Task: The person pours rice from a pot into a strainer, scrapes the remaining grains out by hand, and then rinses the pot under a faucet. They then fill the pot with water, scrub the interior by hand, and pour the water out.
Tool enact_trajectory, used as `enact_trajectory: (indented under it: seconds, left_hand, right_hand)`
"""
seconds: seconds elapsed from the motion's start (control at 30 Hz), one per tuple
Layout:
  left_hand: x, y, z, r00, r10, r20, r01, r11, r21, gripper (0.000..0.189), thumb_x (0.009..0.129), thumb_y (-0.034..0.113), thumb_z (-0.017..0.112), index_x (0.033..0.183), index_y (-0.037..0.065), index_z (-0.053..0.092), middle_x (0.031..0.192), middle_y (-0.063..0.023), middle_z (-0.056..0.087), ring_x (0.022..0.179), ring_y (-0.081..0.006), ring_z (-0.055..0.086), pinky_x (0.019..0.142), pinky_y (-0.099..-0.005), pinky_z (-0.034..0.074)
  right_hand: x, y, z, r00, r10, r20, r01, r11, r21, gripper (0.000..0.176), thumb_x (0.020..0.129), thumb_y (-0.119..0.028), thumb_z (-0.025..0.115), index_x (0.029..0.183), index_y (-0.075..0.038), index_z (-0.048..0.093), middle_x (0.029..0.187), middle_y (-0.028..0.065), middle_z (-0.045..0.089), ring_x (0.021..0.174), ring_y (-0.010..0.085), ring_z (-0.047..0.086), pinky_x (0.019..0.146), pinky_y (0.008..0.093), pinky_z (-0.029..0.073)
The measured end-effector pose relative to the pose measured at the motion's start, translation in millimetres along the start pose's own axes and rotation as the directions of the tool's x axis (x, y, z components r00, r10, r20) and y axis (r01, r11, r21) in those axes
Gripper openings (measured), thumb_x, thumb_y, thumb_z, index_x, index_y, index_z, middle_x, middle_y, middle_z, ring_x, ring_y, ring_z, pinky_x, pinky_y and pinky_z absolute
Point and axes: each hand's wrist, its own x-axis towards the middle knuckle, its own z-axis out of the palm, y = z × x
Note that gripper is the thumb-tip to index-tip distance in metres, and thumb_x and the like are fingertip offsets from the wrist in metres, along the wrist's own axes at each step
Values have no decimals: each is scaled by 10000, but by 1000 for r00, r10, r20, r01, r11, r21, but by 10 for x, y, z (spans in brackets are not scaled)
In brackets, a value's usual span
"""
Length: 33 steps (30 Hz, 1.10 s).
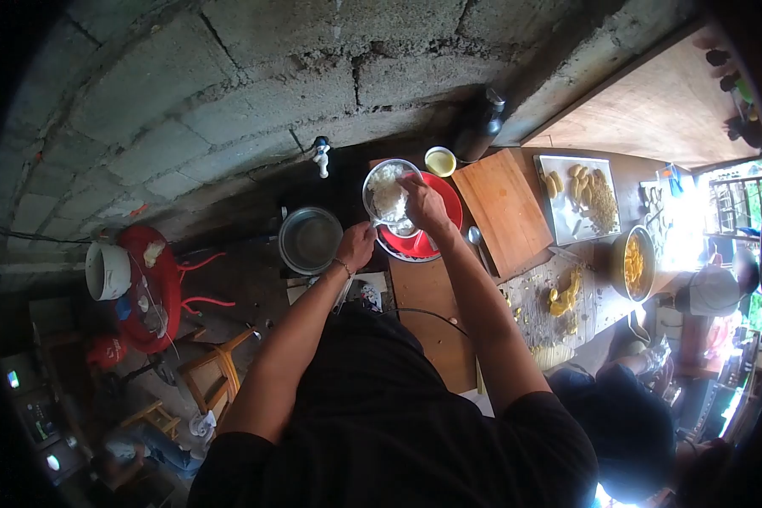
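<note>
A round bowl [368, 188] holding white, crumbly food [389, 195] is tilted above a red basin [450, 196]. At the bowl's near lower edge, my left hand [356, 245] is closed on it. My right hand [426, 206] reaches over the right rim, fingers curled down at the white food; what they pinch, if anything, is hidden. More white food [403, 228] shows under the bowl, in the basin. To the left of my left hand stands a metal pot [311, 240]. A small cup of pale yellow liquid [440, 162] is behind the basin.
Right of the basin lie a wooden board [501, 212], a spoon [475, 236] and a tray [559, 222] of food pieces. A pot of yellow slices [634, 265] stands beside yellow peelings [565, 293]. A tap [322, 157] juts from the wall. A person [622, 423] is close at my right.
</note>
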Motion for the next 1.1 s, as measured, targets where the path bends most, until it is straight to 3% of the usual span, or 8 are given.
enact_trajectory:
  seconds: [0.1, 0.37, 0.47, 0.57, 0.7, 0.9, 1.1]
  left_hand:
    - [-7, 103, -53, 989, -148, 25, 149, 989, -16, 316, 1003, 228, 477, 853, -22, 599, 809, -285, 628, 818, -489, 625, 722, -533, 477]
    - [-11, 211, -89, 988, -153, 26, 151, 986, 65, 310, 999, 243, 474, 894, -19, 601, 840, -296, 643, 859, -499, 633, 748, -555, 486]
    - [-2, 160, -102, 986, -164, 36, 161, 985, 59, 303, 1000, 237, 477, 901, -22, 598, 843, -298, 644, 863, -501, 632, 749, -556, 487]
    - [-39, 135, -91, 987, -153, 52, 149, 987, 60, 293, 1000, 227, 485, 902, -25, 597, 848, -302, 646, 869, -505, 631, 753, -557, 488]
    - [-44, 198, -91, 994, -92, 55, 87, 992, 90, 280, 998, 218, 496, 908, -26, 600, 859, -306, 648, 883, -509, 631, 762, -558, 490]
    - [-33, 312, -89, 999, -44, -24, 47, 984, 173, 270, 999, 215, 501, 943, -20, 622, 887, -299, 660, 911, -501, 639, 773, -557, 497]
    - [9, 403, -122, 997, -76, -3, 75, 990, 117, 283, 1007, 230, 497, 939, -14, 624, 888, -289, 666, 899, -497, 639, 770, -563, 494]
  right_hand:
    - [-99, 207, 175, 996, -92, -17, 92, 995, 38, 361, 842, 23, 510, 1144, -10, 705, 1159, 237, 686, 994, 431, 693, 828, 493, 588]
    - [-448, 163, 164, 995, -98, 17, 94, 983, 155, 304, 829, 56, 533, 1068, 17, 716, 1074, 229, 700, 965, 421, 693, 853, 473, 567]
    - [-471, -25, -42, 992, -53, 117, 44, 996, 84, 281, 844, 31, 535, 1031, -11, 741, 1072, 207, 708, 958, 400, 699, 846, 456, 568]
    - [-352, 46, -45, 1000, -10, -22, 12, 996, 90, 280, 849, 14, 532, 1008, -35, 757, 1079, 189, 713, 954, 393, 702, 846, 454, 568]
    - [-108, 42, -25, 995, -25, -98, 29, 999, 34, 327, 851, 4, 531, 1103, -61, 729, 1129, 180, 703, 1000, 389, 691, 838, 470, 577]
    - [-96, 183, 221, 995, -70, -65, 71, 997, 14, 328, 871, -26, 502, 1119, -47, 714, 1131, 173, 696, 1015, 408, 684, 832, 483, 578]
    - [-341, 125, 117, 997, -73, -32, 75, 995, 62, 283, 865, 2, 515, 1048, -26, 729, 1115, 176, 692, 1001, 399, 688, 843, 471, 579]
